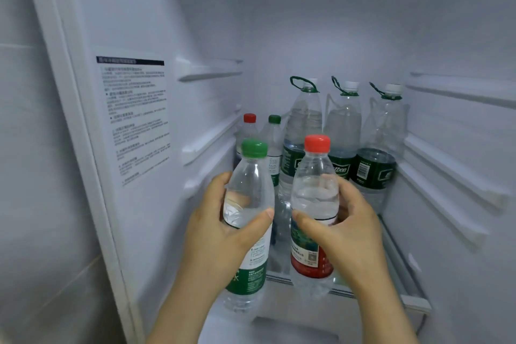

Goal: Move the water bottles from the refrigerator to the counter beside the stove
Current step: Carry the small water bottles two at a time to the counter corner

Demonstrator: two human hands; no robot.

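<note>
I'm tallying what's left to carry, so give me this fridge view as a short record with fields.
left grip: holds green-capped bottle, upright
right grip: holds red-capped bottle, upright
still on shelf: rear red-cap bottle, rear green-cap bottle, three large bottles
large bottles' look: white caps, green carry loops, dark green labels
counter and stove: not in view

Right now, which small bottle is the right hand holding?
The near red-capped bottle; the right hand grips it. The left hand holds the near green-capped bottle.
</note>
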